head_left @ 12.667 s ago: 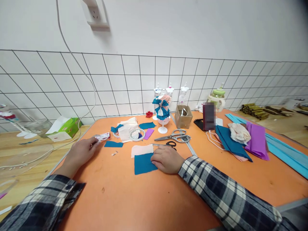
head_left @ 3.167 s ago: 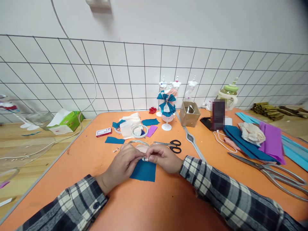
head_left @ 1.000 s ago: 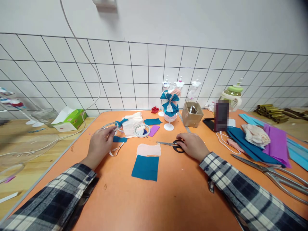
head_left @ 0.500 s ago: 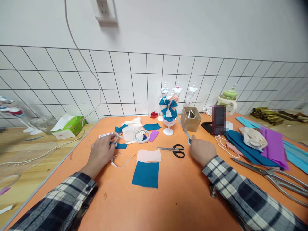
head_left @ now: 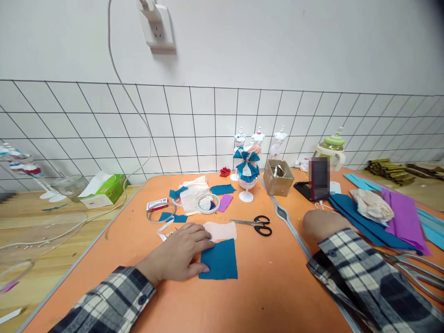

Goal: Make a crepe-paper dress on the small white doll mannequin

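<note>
My left hand [head_left: 183,252] lies flat, fingers apart, its fingertips on the left edge of a teal fabric square [head_left: 220,260]. A pale pink fabric piece [head_left: 221,231] touches the square's top edge. My right hand [head_left: 324,224] is over the right side of the mat, beside a teal folded cloth [head_left: 360,222]; its fingers are hidden behind the back of the hand. Small black-handled scissors [head_left: 255,223] rest between the two hands, touched by neither. Left of the pink piece are a clear ring [head_left: 161,212] and a white ribbon [head_left: 165,229].
On the orange mat [head_left: 270,296] stand a mini dress form with a teal bow [head_left: 247,166], a cardboard box [head_left: 278,178] and a phone [head_left: 319,179]. Large metal shears [head_left: 414,266] lie far right. A tape roll [head_left: 208,203] sits near a purple scrap [head_left: 225,202].
My left hand has moved right and nearer, from the clear ring onto the teal square. My right hand has shifted right, toward the folded cloth. The camera view has tilted slightly.
</note>
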`<move>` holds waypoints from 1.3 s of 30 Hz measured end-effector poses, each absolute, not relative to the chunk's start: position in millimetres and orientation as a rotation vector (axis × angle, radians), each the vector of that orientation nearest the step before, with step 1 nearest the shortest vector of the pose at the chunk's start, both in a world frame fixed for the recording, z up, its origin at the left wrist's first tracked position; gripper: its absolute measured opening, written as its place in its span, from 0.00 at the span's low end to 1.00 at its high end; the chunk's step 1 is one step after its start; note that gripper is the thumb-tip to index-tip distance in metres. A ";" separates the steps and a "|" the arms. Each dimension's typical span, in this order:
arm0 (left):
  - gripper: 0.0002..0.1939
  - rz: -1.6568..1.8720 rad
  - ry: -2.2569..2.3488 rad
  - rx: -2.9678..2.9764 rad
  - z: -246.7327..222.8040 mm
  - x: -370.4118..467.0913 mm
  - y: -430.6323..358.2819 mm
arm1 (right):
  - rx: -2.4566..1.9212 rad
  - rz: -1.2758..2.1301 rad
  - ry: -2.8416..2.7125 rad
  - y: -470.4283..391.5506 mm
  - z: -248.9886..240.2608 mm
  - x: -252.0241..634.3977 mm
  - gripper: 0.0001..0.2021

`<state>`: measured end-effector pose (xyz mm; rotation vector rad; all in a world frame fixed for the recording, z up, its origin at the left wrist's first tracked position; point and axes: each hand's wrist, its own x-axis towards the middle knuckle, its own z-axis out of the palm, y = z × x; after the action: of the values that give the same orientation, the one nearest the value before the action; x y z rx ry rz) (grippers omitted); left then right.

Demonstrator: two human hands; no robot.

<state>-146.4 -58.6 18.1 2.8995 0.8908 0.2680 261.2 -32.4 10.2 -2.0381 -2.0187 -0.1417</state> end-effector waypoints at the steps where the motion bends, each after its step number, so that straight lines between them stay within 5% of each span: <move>1: 0.24 0.276 0.925 2.896 16.8 -144.9 -57.6 | -2.064 -0.180 -1.991 -35.4 10.9 249.6 0.18; 3: 0.23 0.297 0.983 2.894 14.0 -141.0 -55.0 | -2.054 -0.242 -1.996 -45.0 12.5 216.3 0.17; 7: 0.20 0.366 1.071 2.909 8.3 -133.4 -47.8 | -1.099 -0.185 -2.527 -65.3 6.3 136.4 0.13; 10: 0.20 0.463 1.169 2.959 6.8 -135.8 -43.9 | -0.813 -0.027 -2.579 -67.6 -5.2 97.4 0.09; 20: 0.07 0.470 1.101 2.864 12.6 -127.4 -77.8 | -0.924 0.078 -2.650 -60.6 -17.1 109.3 0.06; 39: 0.12 0.371 1.290 2.866 1.0 -102.9 -81.8 | -1.138 0.013 -2.666 -63.6 -16.5 104.9 0.09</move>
<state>-102.9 -81.8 1.0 2.8659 1.2898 0.3712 104.9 -63.6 -16.5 -1.1380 -2.6664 0.0127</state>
